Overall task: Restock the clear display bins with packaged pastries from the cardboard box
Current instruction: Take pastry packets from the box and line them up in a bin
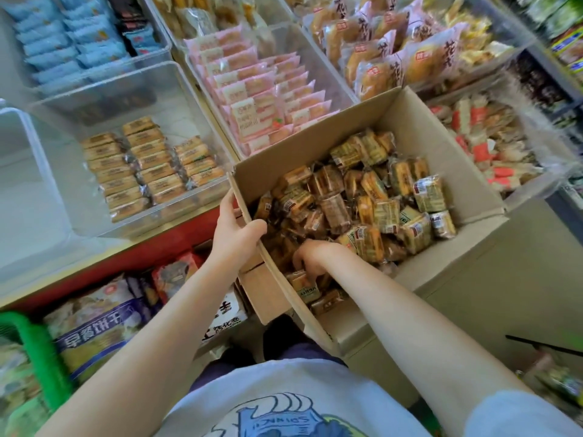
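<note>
At the far left, low in the view, a green basket (38, 351) stands beside large snack bags (97, 323) on a lower shelf under a red edge. Above it is a clear display bin (63, 127) that is only partly filled: brown packaged pastries (138, 165) lie in three neat rows on its floor, and the near left part of the bin shows bare bottom. Further right, the left hand (235, 228) holds the left wall of the cardboard box (419, 121); the thumb is inside the box, the fingers are curled over the outer side, so the rim is pinched between them. The next bin behind is full of pink packets (258, 86) standing in rows. The box is open and lies between the bins, and a loose pile of the same brown pastries (362, 197) fills it. The right hand (315, 257) reaches down into the near left corner of the box, just beside the left hand, with fingers bent down among the packets; whether it grips one I cannot tell, because the fingertips are hidden. To the right of the box, another bin holds red and white packets (485, 146).
</note>
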The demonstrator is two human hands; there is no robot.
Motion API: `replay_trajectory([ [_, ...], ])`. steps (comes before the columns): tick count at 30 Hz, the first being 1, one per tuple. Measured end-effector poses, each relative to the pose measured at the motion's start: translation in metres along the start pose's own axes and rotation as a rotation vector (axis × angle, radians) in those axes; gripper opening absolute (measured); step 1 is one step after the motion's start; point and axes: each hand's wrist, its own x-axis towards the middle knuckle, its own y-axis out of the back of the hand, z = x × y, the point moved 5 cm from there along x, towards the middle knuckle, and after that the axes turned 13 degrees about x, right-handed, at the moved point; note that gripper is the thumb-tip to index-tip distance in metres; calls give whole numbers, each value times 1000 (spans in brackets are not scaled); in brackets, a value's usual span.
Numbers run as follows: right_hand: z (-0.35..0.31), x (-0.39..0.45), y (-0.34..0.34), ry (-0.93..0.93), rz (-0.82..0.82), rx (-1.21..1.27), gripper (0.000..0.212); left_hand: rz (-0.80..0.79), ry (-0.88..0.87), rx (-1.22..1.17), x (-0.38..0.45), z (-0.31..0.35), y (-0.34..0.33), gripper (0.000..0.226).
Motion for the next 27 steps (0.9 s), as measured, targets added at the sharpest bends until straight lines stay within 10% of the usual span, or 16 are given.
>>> replay_trajectory([
  [5,20,-37,38,90,163,679,42,-14,-38,117,-2,10,7,89],
  [11,-22,-106,108,653,253,1469,32,232,-320,84,-17,53,54,14],
  [14,-57,-115,146,794,209,1666,38,309,-318,173,4,51,80,17],
  [21,-131,-58,234,681,415,1377,20,335,16,882,93,-37,162,43],
  [27,-192,23,287,554,845,396,35,-1,143,1033,128,-73,188,56],
])
